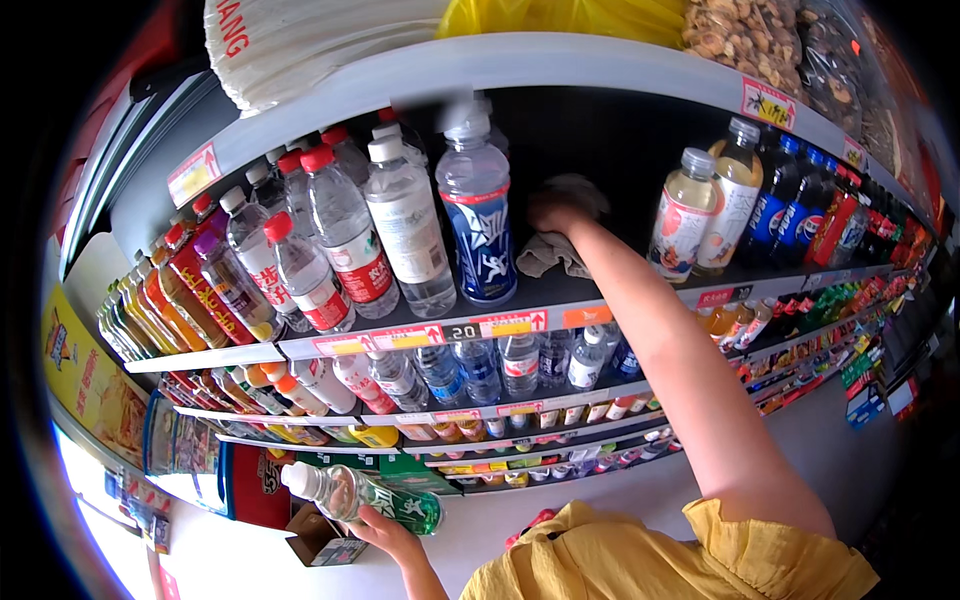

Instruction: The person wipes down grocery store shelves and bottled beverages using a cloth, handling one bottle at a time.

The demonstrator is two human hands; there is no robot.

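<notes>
In my left hand point(386, 532) is a clear plastic bottle with a white cap and a green label point(409, 508), tilted and held low in front of the shelves. My right hand point(559, 214) reaches deep onto the upper drinks shelf and grips a grey cloth point(551, 255). Part of the hand and cloth is blurred, and the cloth touches the dark shelf surface. Just left of that hand stands a bottle with a blue label point(476, 225), its cap blurred. To the right, two bottles with pale labels point(684, 217) stand side by side.
Red- and white-capped water bottles point(349, 240) crowd the shelf at left, with Pepsi bottles point(776, 195) at right. A shelf lip with price tags point(495, 326) runs below. Bagged dried goods point(742, 45) lie above. An open cardboard box point(315, 536) sits on the floor.
</notes>
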